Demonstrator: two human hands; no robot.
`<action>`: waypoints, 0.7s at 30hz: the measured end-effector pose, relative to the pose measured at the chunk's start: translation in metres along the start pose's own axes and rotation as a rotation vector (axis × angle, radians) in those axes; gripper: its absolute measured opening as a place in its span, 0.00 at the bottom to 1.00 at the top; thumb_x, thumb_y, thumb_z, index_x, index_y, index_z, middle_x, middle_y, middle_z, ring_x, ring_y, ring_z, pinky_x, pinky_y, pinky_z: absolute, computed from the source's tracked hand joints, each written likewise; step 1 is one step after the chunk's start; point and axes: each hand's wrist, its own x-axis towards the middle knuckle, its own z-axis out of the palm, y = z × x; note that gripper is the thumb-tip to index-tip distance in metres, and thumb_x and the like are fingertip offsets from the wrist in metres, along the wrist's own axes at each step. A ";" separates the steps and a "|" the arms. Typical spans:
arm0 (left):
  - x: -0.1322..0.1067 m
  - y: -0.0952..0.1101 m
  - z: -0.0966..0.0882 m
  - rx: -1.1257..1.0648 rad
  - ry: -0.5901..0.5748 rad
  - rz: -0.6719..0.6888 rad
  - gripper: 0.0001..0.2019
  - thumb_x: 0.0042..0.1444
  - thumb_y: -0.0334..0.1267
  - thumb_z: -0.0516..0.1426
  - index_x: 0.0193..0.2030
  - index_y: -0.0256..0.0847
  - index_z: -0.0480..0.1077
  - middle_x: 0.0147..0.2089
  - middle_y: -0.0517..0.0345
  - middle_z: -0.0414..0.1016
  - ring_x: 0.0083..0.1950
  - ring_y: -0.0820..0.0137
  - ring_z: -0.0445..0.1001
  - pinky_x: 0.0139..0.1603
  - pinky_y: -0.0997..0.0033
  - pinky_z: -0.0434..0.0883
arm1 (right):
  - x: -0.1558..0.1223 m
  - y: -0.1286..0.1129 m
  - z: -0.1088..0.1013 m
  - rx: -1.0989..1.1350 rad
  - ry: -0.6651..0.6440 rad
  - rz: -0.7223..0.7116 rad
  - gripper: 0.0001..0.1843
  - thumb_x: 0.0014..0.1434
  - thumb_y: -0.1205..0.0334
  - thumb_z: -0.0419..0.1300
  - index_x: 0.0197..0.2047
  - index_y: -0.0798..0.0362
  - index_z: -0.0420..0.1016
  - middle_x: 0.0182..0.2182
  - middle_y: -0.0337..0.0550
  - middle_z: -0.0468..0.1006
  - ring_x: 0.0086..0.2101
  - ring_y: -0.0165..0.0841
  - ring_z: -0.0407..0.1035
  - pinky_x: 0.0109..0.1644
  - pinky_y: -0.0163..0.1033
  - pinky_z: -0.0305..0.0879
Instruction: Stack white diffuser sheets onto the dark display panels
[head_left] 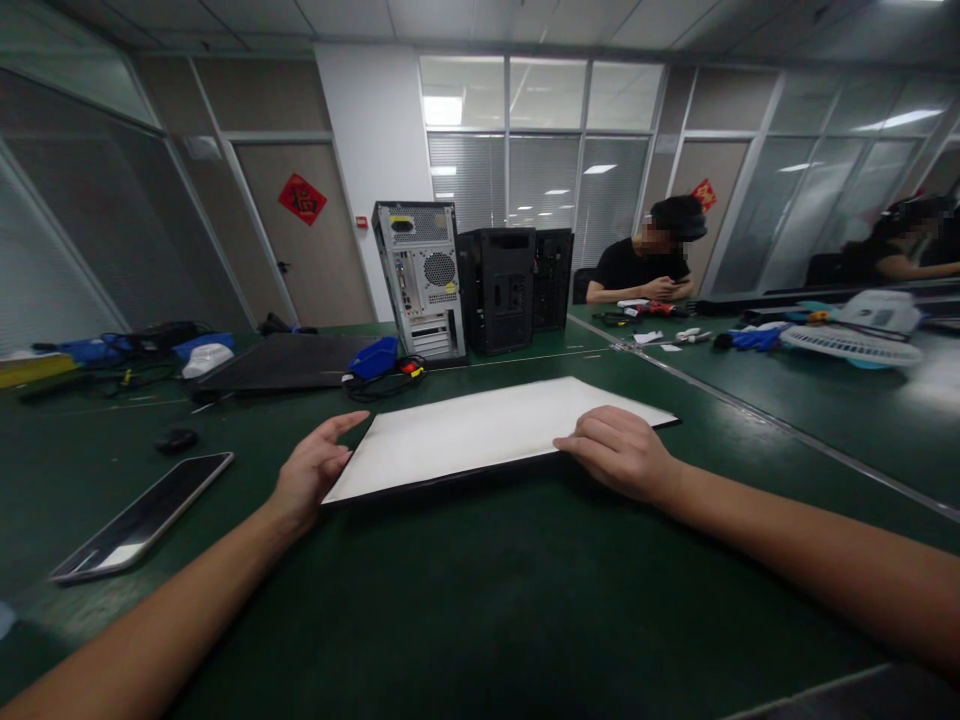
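Note:
A flat white sheet with a thin dark edge or backing (465, 430) is in front of me, just over the green table (480, 600). At its near edge, right of the middle, my right hand (619, 450) is closed, pinching it between thumb and fingers. My left hand (311, 470) grips the left edge, its upper finger stretched along the corner and the others curled and partly hidden. To the left of that hand lie a smartphone (150, 515) and a black mouse (176, 440).
Computer cases (424, 280) stand behind the sheet, beside a blue tool with a cable (373, 357) and a dark panel (289, 362). A person in black (637, 265) sits across the table. At right are blue gloves (754, 337) and a white fan-like device (862, 335).

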 end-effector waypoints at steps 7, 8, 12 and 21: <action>0.014 -0.014 -0.007 -0.044 -0.049 -0.005 0.24 0.50 0.37 0.59 0.56 0.39 0.70 0.49 0.49 0.77 0.37 0.63 0.80 0.33 0.62 0.79 | 0.012 0.024 -0.020 -0.007 0.117 0.198 0.10 0.64 0.66 0.58 0.46 0.52 0.78 0.32 0.45 0.73 0.33 0.34 0.65 0.35 0.40 0.62; 0.016 -0.017 -0.008 -0.015 -0.051 0.008 0.24 0.50 0.36 0.60 0.57 0.39 0.69 0.48 0.48 0.77 0.40 0.60 0.81 0.35 0.60 0.79 | 0.013 0.030 -0.027 -0.019 0.134 0.228 0.10 0.64 0.65 0.59 0.46 0.52 0.78 0.32 0.44 0.72 0.33 0.34 0.65 0.35 0.39 0.62; 0.023 -0.028 -0.007 0.148 -0.004 0.044 0.24 0.48 0.31 0.62 0.54 0.40 0.69 0.60 0.42 0.71 0.46 0.59 0.81 0.35 0.64 0.80 | 0.010 0.051 -0.059 -0.123 0.132 0.313 0.10 0.63 0.60 0.62 0.47 0.52 0.79 0.34 0.44 0.73 0.34 0.33 0.67 0.36 0.38 0.63; 0.026 -0.036 -0.009 0.286 -0.021 0.108 0.20 0.49 0.33 0.63 0.51 0.41 0.73 0.74 0.42 0.54 0.48 0.60 0.81 0.36 0.65 0.81 | -0.053 0.078 -0.120 -0.656 -0.022 0.397 0.17 0.63 0.49 0.58 0.48 0.50 0.78 0.35 0.47 0.75 0.34 0.38 0.66 0.29 0.40 0.53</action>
